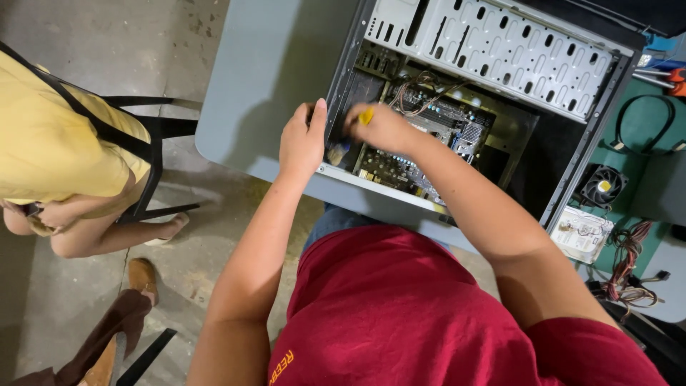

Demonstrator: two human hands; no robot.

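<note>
On a smooth grey table (250,78), an open computer case (500,50) of perforated pale sheet metal lies on its side, its green motherboard (421,143) studded with small parts and crossed by thin wires. The left hand (301,139) is wrapped over the case's near edge, thumb up against the rim. The right hand (382,129) is closed around a brush (343,143) with a yellow handle; only the handle's tip shows above the fingers, while the dark bristles stick out below them, just right of the left hand. The brush runs slantwise, bristles pointing down-left toward the case's near corner. A black fan (602,186) and a tangle of cables (629,264) lie apart on a green mat (643,136).
</note>
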